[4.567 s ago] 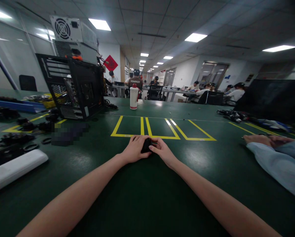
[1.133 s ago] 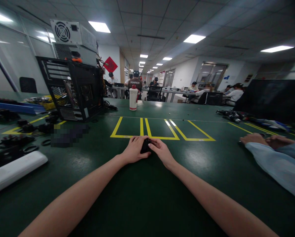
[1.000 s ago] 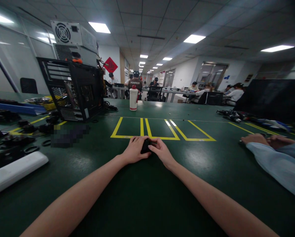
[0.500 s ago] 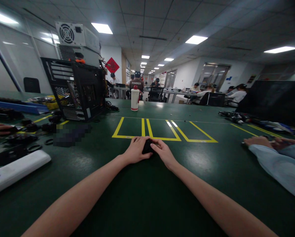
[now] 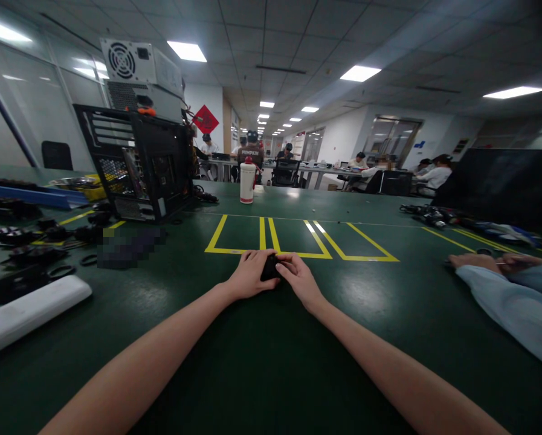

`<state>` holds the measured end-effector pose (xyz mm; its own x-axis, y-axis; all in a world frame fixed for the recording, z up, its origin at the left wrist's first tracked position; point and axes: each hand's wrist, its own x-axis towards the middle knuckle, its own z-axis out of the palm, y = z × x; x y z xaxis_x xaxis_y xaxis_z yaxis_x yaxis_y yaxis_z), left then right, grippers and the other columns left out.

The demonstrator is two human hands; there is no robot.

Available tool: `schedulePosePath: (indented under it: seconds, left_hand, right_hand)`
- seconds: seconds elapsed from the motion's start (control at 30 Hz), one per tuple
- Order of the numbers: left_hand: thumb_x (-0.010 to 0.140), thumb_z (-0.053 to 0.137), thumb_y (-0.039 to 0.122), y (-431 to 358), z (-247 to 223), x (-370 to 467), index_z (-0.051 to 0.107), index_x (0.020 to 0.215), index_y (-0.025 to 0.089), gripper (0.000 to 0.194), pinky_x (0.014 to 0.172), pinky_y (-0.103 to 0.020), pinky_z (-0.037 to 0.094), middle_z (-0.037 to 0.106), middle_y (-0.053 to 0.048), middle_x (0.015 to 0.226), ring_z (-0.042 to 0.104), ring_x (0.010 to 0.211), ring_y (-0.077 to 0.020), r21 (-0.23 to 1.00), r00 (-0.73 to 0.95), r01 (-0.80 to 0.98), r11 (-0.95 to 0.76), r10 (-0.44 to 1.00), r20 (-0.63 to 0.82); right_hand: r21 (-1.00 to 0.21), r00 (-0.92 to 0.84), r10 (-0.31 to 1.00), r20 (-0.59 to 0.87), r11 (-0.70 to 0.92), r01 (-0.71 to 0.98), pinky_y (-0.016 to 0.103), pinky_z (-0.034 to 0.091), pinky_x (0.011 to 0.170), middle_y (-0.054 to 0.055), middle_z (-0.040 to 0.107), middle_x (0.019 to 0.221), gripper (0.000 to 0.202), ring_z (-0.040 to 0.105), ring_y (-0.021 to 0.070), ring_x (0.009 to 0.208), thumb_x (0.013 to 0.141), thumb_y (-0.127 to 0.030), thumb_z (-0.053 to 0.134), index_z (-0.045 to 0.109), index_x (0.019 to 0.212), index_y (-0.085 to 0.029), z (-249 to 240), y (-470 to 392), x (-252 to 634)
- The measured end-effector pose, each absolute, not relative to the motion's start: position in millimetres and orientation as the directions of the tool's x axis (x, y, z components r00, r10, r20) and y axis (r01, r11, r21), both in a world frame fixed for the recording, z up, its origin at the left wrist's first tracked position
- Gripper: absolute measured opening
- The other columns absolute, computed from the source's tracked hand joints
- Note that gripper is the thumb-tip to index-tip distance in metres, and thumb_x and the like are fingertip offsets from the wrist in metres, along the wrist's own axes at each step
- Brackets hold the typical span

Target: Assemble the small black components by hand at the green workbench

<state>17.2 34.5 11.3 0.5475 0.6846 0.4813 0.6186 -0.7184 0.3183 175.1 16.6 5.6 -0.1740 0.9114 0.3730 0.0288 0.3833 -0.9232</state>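
Between my two hands is a small black rounded object on or just over the green table; its kind is not clear. My left hand wraps round its left side, thumb along the near edge. From the right, my right hand pinches it with thumb and forefinger. Fingers cover much of the object. Yellow tape outlines lie on the table just beyond both hands.
An open computer case carries power supplies at the left. A white bottle stands at the back. Black parts and a white elongated object lie left. Another person's sleeved arms rest at right.
My hands hold almost the same pose around the black object. At the far left, another person's hand has gone out of view.
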Motion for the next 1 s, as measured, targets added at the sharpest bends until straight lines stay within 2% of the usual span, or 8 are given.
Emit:
schedulePosePath:
  seconds: [0.17, 0.47, 0.53, 0.7, 0.77, 0.9, 1.0]
  left_hand:
    - [0.071, 0.055, 0.037, 35, 11, 18, 0.032, 0.118, 0.022, 0.055, 0.095, -0.041, 0.023, 0.046, -0.006, 0.114, 0.042, 0.107, -0.0231, 0.329, 0.542, 0.612, -0.719, 0.685, 0.486]
    - [0.069, 0.056, 0.038, 39, 8, 19, 0.032, 0.117, 0.022, 0.056, 0.094, -0.041, 0.025, 0.046, -0.006, 0.116, 0.042, 0.108, -0.0240, 0.337, 0.530, 0.622, -0.707, 0.697, 0.483]
    - [0.071, 0.054, 0.040, 41, 8, 19, 0.032, 0.118, 0.023, 0.054, 0.093, -0.042, 0.026, 0.047, -0.005, 0.114, 0.043, 0.107, -0.0240, 0.374, 0.506, 0.631, -0.680, 0.725, 0.467]
    - [0.077, 0.042, 0.051, 51, 3, 18, 0.040, 0.111, 0.020, 0.047, 0.083, -0.042, 0.038, 0.050, -0.008, 0.108, 0.049, 0.099, -0.0252, 0.517, 0.381, 0.688, -0.510, 0.859, 0.342]
    - [0.076, 0.043, 0.051, 52, 2, 17, 0.041, 0.111, 0.019, 0.048, 0.083, -0.042, 0.039, 0.049, -0.009, 0.110, 0.049, 0.100, -0.0254, 0.544, 0.367, 0.676, -0.496, 0.868, 0.336]
    - [0.078, 0.047, 0.042, 49, 3, 18, 0.030, 0.121, 0.023, 0.050, 0.087, -0.039, 0.038, 0.045, -0.007, 0.118, 0.046, 0.106, -0.0228, 0.600, 0.410, 0.580, -0.551, 0.834, 0.370]
    - [0.079, 0.046, 0.036, 47, 7, 19, 0.036, 0.116, 0.023, 0.040, 0.082, -0.036, 0.042, 0.046, -0.005, 0.114, 0.049, 0.101, -0.0207, 0.628, 0.449, 0.537, -0.564, 0.821, 0.352]
  right_hand:
    - [-0.923, -0.188, 0.913, 0.363, 0.380, 0.067, 0.032, 0.038, 0.091, 0.003, 0.052, 0.105, 0.029, 0.050, 0.0143, 0.101, 0.071, -0.020, 0.052, 0.046, 0.099, -0.021, 4, 17, 175]
    - [-0.889, -0.172, 0.904, 0.392, 0.420, 0.181, 0.031, 0.039, 0.088, 0.001, 0.054, 0.096, 0.027, 0.052, 0.0140, 0.094, 0.066, -0.012, 0.047, 0.047, 0.092, -0.019, -3, 21, 177]
    - [-0.882, -0.158, 0.912, 0.377, 0.406, 0.238, 0.032, 0.039, 0.087, 0.001, 0.055, 0.096, 0.028, 0.052, 0.0139, 0.093, 0.068, -0.012, 0.043, 0.047, 0.094, -0.020, -3, 22, 178]
    - [-0.786, -0.065, 0.938, 0.340, 0.322, 0.528, 0.036, 0.035, 0.090, 0.004, 0.054, 0.100, 0.029, 0.049, 0.0166, 0.097, 0.070, -0.011, 0.040, 0.052, 0.095, -0.019, -3, 24, 179]
    - [-0.760, -0.067, 0.936, 0.344, 0.320, 0.566, 0.036, 0.036, 0.089, 0.005, 0.053, 0.102, 0.028, 0.049, 0.0176, 0.097, 0.072, -0.014, 0.041, 0.052, 0.098, -0.019, -3, 24, 178]
    - [-0.727, -0.095, 0.935, 0.341, 0.326, 0.604, 0.037, 0.037, 0.086, 0.006, 0.053, 0.101, 0.029, 0.050, 0.0199, 0.095, 0.070, -0.019, 0.049, 0.051, 0.099, -0.019, -5, 24, 176]
    - [-0.729, -0.123, 0.927, 0.355, 0.356, 0.585, 0.039, 0.037, 0.087, 0.006, 0.053, 0.100, 0.032, 0.049, 0.0210, 0.096, 0.068, -0.014, 0.051, 0.051, 0.099, -0.020, -7, 26, 177]
